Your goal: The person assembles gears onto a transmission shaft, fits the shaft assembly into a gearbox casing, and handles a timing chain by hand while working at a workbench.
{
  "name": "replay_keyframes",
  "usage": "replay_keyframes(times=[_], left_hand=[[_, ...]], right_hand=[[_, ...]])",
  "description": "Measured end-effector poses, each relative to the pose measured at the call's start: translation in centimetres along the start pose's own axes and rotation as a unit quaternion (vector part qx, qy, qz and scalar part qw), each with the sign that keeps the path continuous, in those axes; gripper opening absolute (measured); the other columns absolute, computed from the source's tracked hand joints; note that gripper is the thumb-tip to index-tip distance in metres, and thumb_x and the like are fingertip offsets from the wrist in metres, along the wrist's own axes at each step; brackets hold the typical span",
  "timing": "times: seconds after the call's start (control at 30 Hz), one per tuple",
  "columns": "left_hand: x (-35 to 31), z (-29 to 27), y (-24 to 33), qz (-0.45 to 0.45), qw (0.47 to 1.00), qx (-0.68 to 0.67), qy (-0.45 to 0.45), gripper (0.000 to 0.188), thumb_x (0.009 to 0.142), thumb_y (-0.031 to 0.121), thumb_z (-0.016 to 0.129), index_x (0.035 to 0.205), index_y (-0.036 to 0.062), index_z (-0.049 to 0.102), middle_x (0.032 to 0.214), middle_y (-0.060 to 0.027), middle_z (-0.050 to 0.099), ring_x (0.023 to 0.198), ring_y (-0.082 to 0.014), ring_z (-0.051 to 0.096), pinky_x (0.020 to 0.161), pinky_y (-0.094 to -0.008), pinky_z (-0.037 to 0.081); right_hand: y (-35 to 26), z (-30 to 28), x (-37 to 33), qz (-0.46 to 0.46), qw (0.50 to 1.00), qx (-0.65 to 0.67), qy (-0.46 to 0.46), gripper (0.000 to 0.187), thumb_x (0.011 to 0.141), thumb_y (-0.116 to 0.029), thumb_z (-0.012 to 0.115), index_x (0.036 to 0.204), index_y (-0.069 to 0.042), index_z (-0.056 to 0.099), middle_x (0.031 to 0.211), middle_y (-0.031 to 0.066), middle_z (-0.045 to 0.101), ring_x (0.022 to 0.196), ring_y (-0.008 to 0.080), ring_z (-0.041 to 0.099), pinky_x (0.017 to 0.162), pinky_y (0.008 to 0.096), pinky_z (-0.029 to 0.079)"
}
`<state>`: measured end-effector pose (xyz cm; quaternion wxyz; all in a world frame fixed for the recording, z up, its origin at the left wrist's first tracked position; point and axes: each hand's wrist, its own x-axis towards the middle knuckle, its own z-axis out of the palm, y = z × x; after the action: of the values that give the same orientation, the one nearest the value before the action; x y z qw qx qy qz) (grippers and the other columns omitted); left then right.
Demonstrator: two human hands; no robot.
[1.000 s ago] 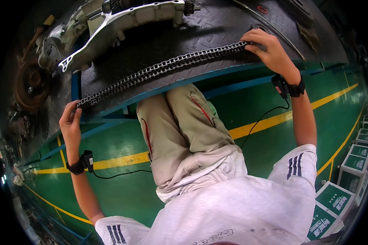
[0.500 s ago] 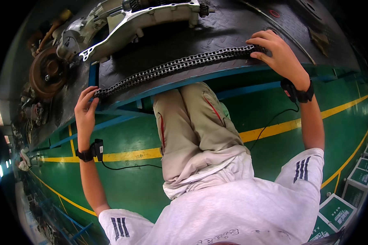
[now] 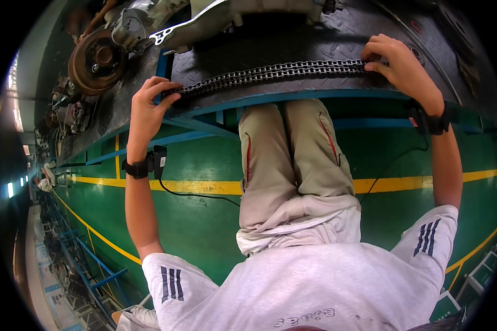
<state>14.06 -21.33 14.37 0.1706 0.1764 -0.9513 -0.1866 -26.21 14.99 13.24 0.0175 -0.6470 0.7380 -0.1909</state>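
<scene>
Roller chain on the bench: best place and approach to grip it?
Take the chain at its two ends, from above, one hand per end, pinching across the side plates. It is long, limp and lies flat along the bench edge, so a middle grip would probably let it sag. The left hand and right hand sit there now.

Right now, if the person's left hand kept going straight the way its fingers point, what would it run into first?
The left hand grips one end of the chain, fingers pointing along it to the right. Going straight on, it would probably meet more of the chain lying on the dark workbench first, though depth is hard to judge.
</scene>
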Motion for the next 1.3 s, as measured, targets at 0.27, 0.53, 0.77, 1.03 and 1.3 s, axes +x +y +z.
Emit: replay_keyframes(times=[0.27, 0.53, 0.77, 1.03, 1.3], left_hand=[[-0.9, 1.2, -2.2, -0.01, 0.998, -0.045, 0.039, 0.021, 0.094, 0.003, 0.077, 0.113, -0.0042, 0.075, 0.11, -0.0064, 0.069, 0.103, -0.015, 0.065, 0.093, -0.0273, 0.05], [-1.0, 1.6, -2.9, -0.015, 0.991, -0.121, 0.062, 0.02, 0.094, 0.008, 0.079, 0.112, 0.0007, 0.078, 0.107, -0.0043, 0.071, 0.096, -0.015, 0.063, 0.086, -0.0267, 0.046], [-1.2, 1.3, -3.1, -0.032, 0.99, -0.133, 0.038, 0.02, 0.095, 0.005, 0.078, 0.114, -0.0015, 0.077, 0.11, -0.0045, 0.07, 0.097, -0.0138, 0.063, 0.088, -0.026, 0.047], [-1.9, 1.9, -4.7, -0.042, 0.979, -0.196, 0.045, 0.019, 0.1, 0.0, 0.072, 0.118, -0.0048, 0.073, 0.116, -0.0025, 0.07, 0.098, -0.0069, 0.061, 0.086, -0.021, 0.047], [-2.5, 2.6, -6.1, -0.021, 0.97, -0.236, 0.062, 0.019, 0.102, -0.001, 0.07, 0.121, -0.0047, 0.072, 0.119, -0.0035, 0.069, 0.106, -0.0087, 0.062, 0.092, -0.0222, 0.048]], right_hand=[[-1.3, 0.4, -1.0, -0.002, 0.996, 0.045, 0.075, 0.015, 0.097, -0.004, 0.069, 0.109, 0.001, 0.063, 0.099, 0.0154, 0.064, 0.092, 0.0366, 0.063, 0.084, 0.0428, 0.05], [-0.9, 0.7, -1.9, -0.002, 0.995, 0.004, 0.095, 0.015, 0.099, -0.006, 0.068, 0.112, 0.0, 0.063, 0.099, 0.0156, 0.066, 0.091, 0.0379, 0.063, 0.085, 0.0436, 0.05], [-1.1, 0.7, -1.9, -0.002, 0.998, 0.002, 0.065, 0.018, 0.098, -0.008, 0.07, 0.112, -0.001, 0.062, 0.102, 0.0145, 0.063, 0.098, 0.036, 0.06, 0.089, 0.0428, 0.048], [0.0, 0.1, -2.5, -0.021, 0.999, -0.016, 0.021, 0.021, 0.092, -0.002, 0.073, 0.11, 0.0, 0.062, 0.103, 0.0132, 0.062, 0.102, 0.0344, 0.059, 0.092, 0.0426, 0.049], [0.4, 0.1, -2.5, -0.013, 0.996, 0.041, 0.073, 0.021, 0.091, 0.001, 0.073, 0.11, 0.001, 0.065, 0.105, 0.0129, 0.066, 0.105, 0.0342, 0.062, 0.093, 0.0416, 0.051]])
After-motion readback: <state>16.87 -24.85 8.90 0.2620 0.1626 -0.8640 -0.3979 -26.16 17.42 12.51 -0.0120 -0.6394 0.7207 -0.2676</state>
